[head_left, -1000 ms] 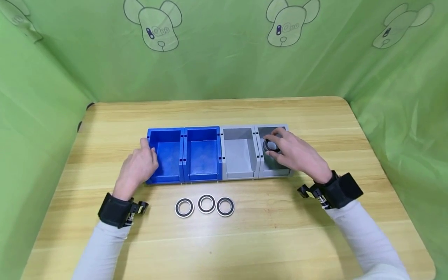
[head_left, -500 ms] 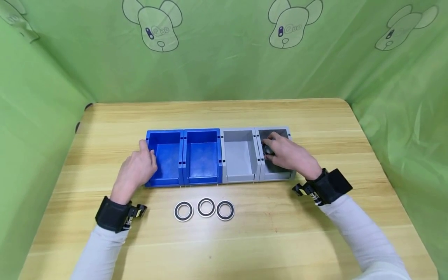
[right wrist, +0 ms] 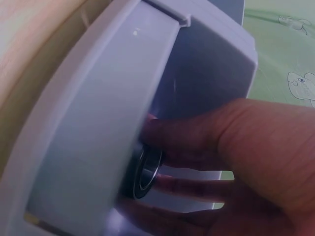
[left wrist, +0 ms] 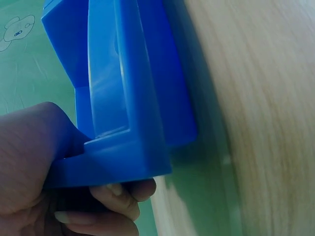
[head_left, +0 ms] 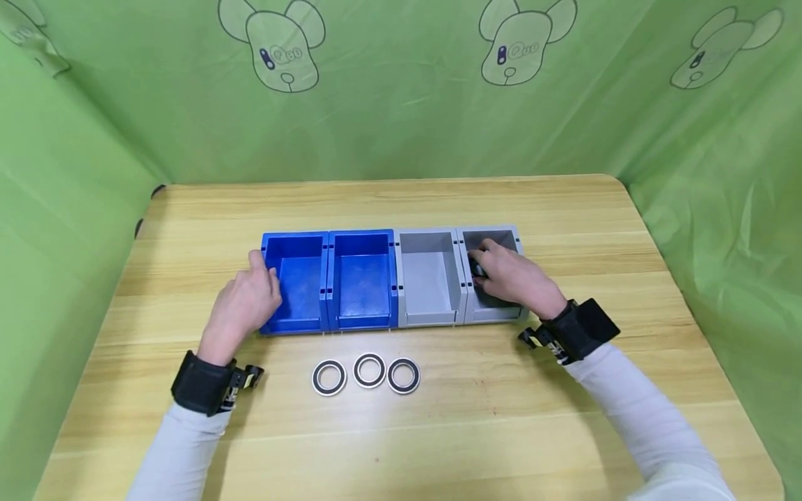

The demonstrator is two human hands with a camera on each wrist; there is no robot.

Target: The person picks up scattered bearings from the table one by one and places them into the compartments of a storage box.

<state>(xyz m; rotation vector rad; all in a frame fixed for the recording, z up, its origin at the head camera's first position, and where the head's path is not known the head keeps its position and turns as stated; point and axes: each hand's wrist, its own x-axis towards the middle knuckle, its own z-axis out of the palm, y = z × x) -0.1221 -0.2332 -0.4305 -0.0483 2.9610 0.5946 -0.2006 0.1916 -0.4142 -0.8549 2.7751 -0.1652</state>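
In the head view, my right hand reaches down into the rightmost grey bin. Its thumb and fingers grip a ball bearing, a metal ring with a dark outer face, low behind the bin's front lip in the right wrist view. At the far end of the row my left hand holds the side wall of the leftmost blue bin; in the left wrist view its fingers curl beneath the rim. Three more bearings, one on the left, one in the middle and one on the right, lie flat before the bins.
A second blue bin and another grey bin stand side by side between the two end bins. The wooden table is enclosed by green cloth walls at the back and sides.
My right hand has lowered the bearing deeper into the rightmost grey bin, moving slightly left. My left hand keeps its hold on the blue bin.
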